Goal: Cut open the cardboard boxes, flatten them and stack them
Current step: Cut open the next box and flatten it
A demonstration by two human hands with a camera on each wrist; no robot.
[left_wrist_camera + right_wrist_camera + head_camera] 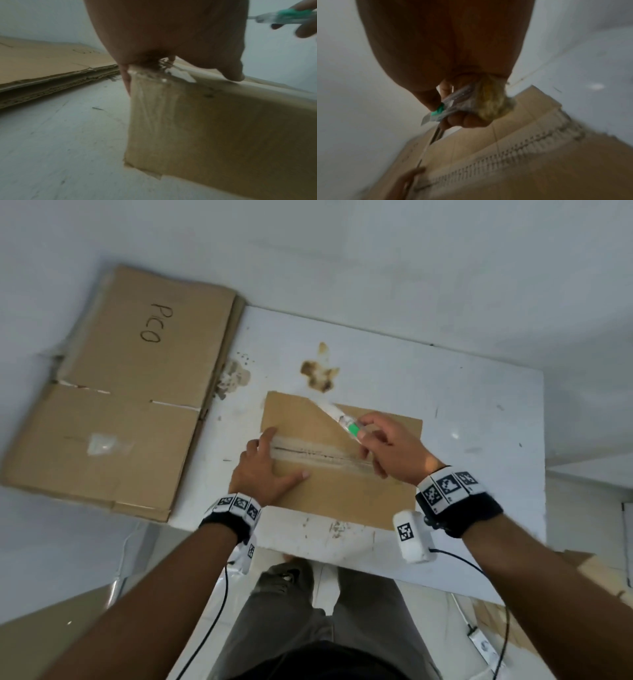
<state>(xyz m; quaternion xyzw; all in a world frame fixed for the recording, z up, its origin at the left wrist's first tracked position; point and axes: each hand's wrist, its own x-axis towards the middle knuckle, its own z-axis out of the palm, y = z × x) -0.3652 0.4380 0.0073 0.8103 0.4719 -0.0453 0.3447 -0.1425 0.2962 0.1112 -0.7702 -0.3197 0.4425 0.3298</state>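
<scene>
1. Done: flattened boxes (113, 392) lie stacked at the tabletop's (462, 405) far left corner.
2. In hand: a taped box (342, 484) near the front edge; left hand (263, 470) presses it, fingers straight.
3. Right hand (387, 443) grips a cutter (346, 424) above the unopened tape seam (322, 455).
4. Left: cutting, flattening, stacking.

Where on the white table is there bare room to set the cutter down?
Bare table lies right of the box, out to the table's right edge, and along the near edge. Crowded: the flattened stack on the left, and both hands on the box.
</scene>
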